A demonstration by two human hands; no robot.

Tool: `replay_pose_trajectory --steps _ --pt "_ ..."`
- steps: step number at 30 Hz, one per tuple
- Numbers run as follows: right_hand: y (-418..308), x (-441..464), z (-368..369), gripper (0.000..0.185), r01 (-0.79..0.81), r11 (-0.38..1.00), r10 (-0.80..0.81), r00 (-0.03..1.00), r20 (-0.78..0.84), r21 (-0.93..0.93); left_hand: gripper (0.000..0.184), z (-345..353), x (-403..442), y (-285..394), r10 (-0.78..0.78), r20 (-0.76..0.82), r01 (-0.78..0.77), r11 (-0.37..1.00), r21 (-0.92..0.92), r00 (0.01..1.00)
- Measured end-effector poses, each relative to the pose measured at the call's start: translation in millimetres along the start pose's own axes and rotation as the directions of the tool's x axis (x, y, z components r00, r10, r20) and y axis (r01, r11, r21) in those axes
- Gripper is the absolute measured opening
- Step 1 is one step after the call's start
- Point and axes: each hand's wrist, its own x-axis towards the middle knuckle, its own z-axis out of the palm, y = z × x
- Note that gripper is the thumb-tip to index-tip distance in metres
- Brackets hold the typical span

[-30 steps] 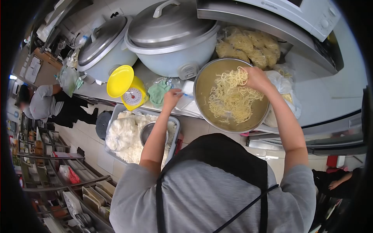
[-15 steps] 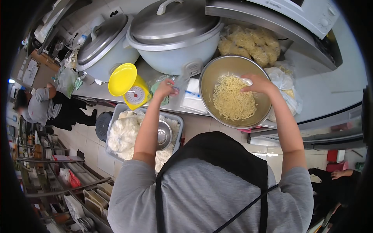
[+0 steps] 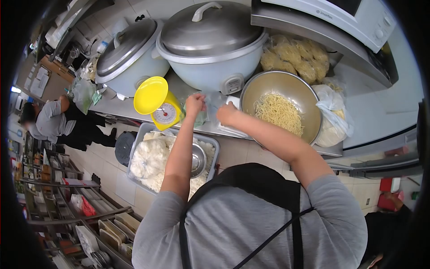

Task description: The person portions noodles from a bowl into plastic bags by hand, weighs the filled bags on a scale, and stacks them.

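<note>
My left hand (image 3: 195,105) is closed on the edge of a clear plastic bag (image 3: 212,102), just right of the yellow kitchen scale (image 3: 165,110). On the bag's other side, my right hand (image 3: 227,114) is closed, its fingers curled at the plastic. Both hands are above the counter edge, over a stack of white plastic bags (image 3: 233,129) partly covered by my right hand. To the right stands a large metal bowl (image 3: 312,99) with a heap of thin yellow noodles (image 3: 280,115). My right forearm crosses the bowl's near left rim.
Two big lidded rice cookers (image 3: 197,71) (image 3: 134,74) stand behind. Bagged noodles (image 3: 298,56) lie beneath a shelf with a microwave (image 3: 345,20); a white bag (image 3: 333,119) sits right. Below the counter is a grey tub (image 3: 214,168) of white food. A co-worker (image 3: 56,121) stands left.
My right hand has left the noodles in the bowl and moved left to the clear bag beside my left hand. The view has shifted slightly, so the counter items appear farther right.
</note>
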Motion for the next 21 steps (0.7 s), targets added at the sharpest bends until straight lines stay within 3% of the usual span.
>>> replay_pose_trajectory --steps 1,2,3,6,8,9,11,13,14,16,17,19,20,21 --pt "-4.2 6.7 6.8 0.028 -0.004 0.999 0.005 0.999 0.038 -0.034 0.011 -0.4 6.3 -8.5 0.003 0.001 -0.003 1.000 0.003 1.000" --pt "-6.6 9.2 8.4 0.028 -0.006 0.999 0.007 0.999 0.036 -0.032 0.012 0.7 13.8 -22.6 0.276 -0.049 -0.258 0.937 0.238 0.960" --pt "-8.2 11.3 10.4 0.028 -0.023 0.998 0.028 0.996 0.085 -0.053 0.012 0.6 21.8 -36.5 0.532 -0.030 -0.460 0.758 0.462 0.846" --pt "-6.8 14.7 14.3 0.029 -0.032 0.998 0.042 0.983 0.177 -0.056 0.014 -13.5 14.3 -24.5 0.462 -0.034 -0.383 0.772 0.507 0.886" --pt "-3.5 13.3 17.8 0.031 -0.022 0.999 0.030 0.975 0.220 -0.038 0.018 -39.6 -5.4 17.0 0.211 -0.069 -0.182 0.936 0.302 0.975" --pt "-1.1 10.1 19.2 0.033 -0.029 1.000 0.027 0.976 0.217 0.007 0.021 -77.3 -18.7 41.5 0.122 -0.086 -0.115 0.989 0.089 0.989" --pt "3.8 5.1 16.3 0.035 -0.035 0.998 0.024 0.977 0.210 0.050 0.023 -117.7 -22.5 44.7 0.259 -0.118 -0.265 0.963 -0.041 0.959" --pt "8.0 -1.0 7.8 0.038 0.046 0.965 -0.053 0.998 0.021 0.258 0.024 -143.3 -31.7 48.3 0.247 -0.168 -0.263 0.962 -0.079 0.954" --pt "7.1 -8.5 -0.3 0.038 0.046 0.965 -0.053 0.998 0.020 0.260 0.024 -144.0 -37.4 44.0 0.248 -0.166 -0.264 0.962 -0.077 0.954" --pt "6.1 -30.3 -15.4 0.039 0.230 0.865 -0.068 0.935 -0.349 0.446 0.025 -138.5 -49.4 35.1 0.147 -0.215 -0.168 0.982 -0.082 0.965" --pt "4.6 -41.5 -23.4 0.039 0.219 0.866 -0.056 0.936 -0.347 0.449 0.025 -121.9 -62.2 39.8 0.146 -0.226 -0.199 0.952 -0.234 0.963" --pt "0.6 -61.5 -35.5 0.038 0.281 0.530 0.003 0.943 -0.333 0.800 0.026 -77.8 -86.7 39.5 0.127 -0.183 -0.200 0.859 -0.472 0.975" --pt "-1.7 -71.7 -35.2 0.038 0.270 0.530 0.020 0.944 -0.330 0.804 0.021 -51.1 -97.2 39.2 0.137 -0.075 -0.150 0.711 -0.687 0.988" --pt "-4.8 -81.6 -33.7 0.035 0.302 0.407 0.046 0.936 -0.349 0.862 0.017 -29.2 -109.1 41.7 0.137 0.023 -0.079 0.692 -0.717 0.990"
